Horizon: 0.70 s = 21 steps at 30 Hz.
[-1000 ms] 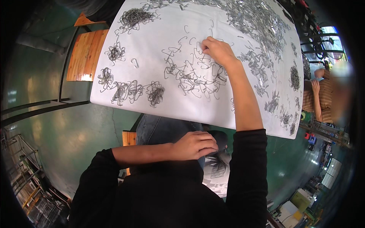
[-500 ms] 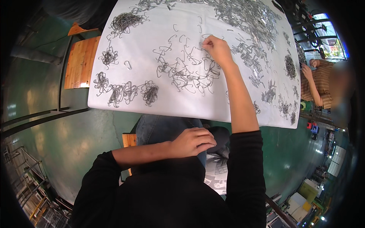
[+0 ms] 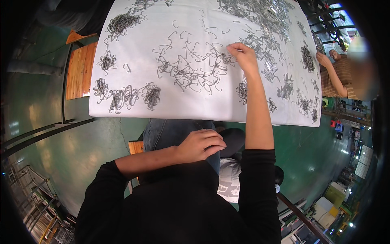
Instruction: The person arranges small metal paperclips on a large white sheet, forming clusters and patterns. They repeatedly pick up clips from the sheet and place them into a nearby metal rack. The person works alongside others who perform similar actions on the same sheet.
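Note:
My right hand (image 3: 245,58) is over the white-covered table, thumb and fingertips pinched together. Whatever is between the fingertips is too small to make out. Just left of it spreads a loose scatter of bent grey wire hooks (image 3: 194,72), many of them S-shaped. Below the wrist, partly behind the forearm, lies a small bunch of hooks (image 3: 241,92). Small, straight, dark metal pieces (image 3: 266,57) lie to the right of the hand. My left hand (image 3: 202,143) rests on my lap below the table edge, fingers lying loosely extended and holding nothing.
Tangled hook piles (image 3: 151,96) line the near left of the table (image 3: 183,110), with a larger heap (image 3: 122,24) at far left. A big mass of metal pieces (image 3: 264,16) covers the far right. A wooden stool (image 3: 82,71) stands left; another person (image 3: 339,73) works at right.
My right hand has moved right and slightly nearer to me, away from the far side of the hook scatter. My left hand stays on my lap. The whole view has shifted a little.

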Motion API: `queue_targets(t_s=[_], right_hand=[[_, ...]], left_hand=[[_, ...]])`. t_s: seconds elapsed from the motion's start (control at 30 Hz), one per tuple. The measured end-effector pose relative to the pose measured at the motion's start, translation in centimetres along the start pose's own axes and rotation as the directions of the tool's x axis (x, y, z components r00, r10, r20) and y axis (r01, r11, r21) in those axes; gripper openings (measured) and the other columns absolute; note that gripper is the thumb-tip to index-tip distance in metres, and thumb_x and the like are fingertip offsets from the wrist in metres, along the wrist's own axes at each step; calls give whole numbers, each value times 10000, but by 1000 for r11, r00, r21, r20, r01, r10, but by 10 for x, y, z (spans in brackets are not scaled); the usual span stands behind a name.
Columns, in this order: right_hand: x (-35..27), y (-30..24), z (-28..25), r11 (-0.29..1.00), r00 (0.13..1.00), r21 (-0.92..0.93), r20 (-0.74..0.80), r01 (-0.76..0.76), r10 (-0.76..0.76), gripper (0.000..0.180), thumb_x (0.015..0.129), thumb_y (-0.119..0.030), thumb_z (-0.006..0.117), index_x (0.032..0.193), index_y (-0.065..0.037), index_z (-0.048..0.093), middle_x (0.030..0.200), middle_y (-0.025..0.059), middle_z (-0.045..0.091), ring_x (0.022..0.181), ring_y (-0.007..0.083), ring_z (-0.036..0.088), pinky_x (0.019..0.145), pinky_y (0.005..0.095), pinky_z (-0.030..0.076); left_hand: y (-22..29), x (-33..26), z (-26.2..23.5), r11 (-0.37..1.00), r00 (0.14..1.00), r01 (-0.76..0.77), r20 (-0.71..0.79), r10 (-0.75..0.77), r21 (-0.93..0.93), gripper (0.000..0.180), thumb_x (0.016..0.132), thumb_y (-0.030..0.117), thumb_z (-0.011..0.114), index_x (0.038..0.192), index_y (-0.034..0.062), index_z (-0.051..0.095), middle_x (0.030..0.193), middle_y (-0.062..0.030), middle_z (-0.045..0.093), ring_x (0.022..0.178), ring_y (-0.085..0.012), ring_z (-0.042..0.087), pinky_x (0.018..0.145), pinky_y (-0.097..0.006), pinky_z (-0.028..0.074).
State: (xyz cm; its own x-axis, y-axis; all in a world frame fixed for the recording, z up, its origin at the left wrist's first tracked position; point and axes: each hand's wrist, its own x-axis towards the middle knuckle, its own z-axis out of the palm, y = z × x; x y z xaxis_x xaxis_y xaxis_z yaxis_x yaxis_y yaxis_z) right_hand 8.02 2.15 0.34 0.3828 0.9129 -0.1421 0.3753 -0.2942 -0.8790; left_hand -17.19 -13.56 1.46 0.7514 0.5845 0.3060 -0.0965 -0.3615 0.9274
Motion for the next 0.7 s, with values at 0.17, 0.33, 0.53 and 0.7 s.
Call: queue_targets(t_s=[0.17, 0.33, 0.53, 0.7], right_hand=[[-40, 31, -89, 956, 995, -289, -96, -49, 22, 223, 800, -179, 676, 936, -4, 700, 777, 91, 698, 618, 139, 640, 578, 277, 502], [-107, 77, -150, 708, 883, -533, -350, -463, 314, 211, 780, -176, 709, 949, -50, 712, 824, 82, 710, 669, 169, 662, 657, 309, 520], [-102, 72, -111, 703, 930, -687, -354, -182, -105, 228, 783, -154, 713, 996, -78, 684, 960, 105, 687, 881, 270, 660, 754, 371, 513], [-50, 37, -22, 847, 926, -420, -39, 327, -377, 148, 807, -84, 666, 946, -126, 697, 923, 99, 635, 872, 277, 641, 758, 368, 504]], left_hand=[[-2, 0, 0, 1000, 1000, 14, -12, -15, -20, 111, 789, 101, 710, 892, 90, 671, 899, -44, 653, 795, -234, 641, 699, -326, 528], [-7, 1, 0, 996, 999, 33, 19, -32, -81, 118, 784, 98, 713, 894, 88, 670, 895, -50, 652, 797, -235, 641, 699, -326, 529], [-8, 5, 0, 999, 999, 9, 42, -7, -53, 114, 786, 94, 711, 892, 82, 669, 893, -53, 652, 791, -237, 639, 693, -323, 525], [-3, 6, -2, 998, 999, 41, 33, -39, -49, 104, 795, 94, 705, 892, 83, 669, 889, -51, 649, 795, -234, 636, 689, -321, 524]])
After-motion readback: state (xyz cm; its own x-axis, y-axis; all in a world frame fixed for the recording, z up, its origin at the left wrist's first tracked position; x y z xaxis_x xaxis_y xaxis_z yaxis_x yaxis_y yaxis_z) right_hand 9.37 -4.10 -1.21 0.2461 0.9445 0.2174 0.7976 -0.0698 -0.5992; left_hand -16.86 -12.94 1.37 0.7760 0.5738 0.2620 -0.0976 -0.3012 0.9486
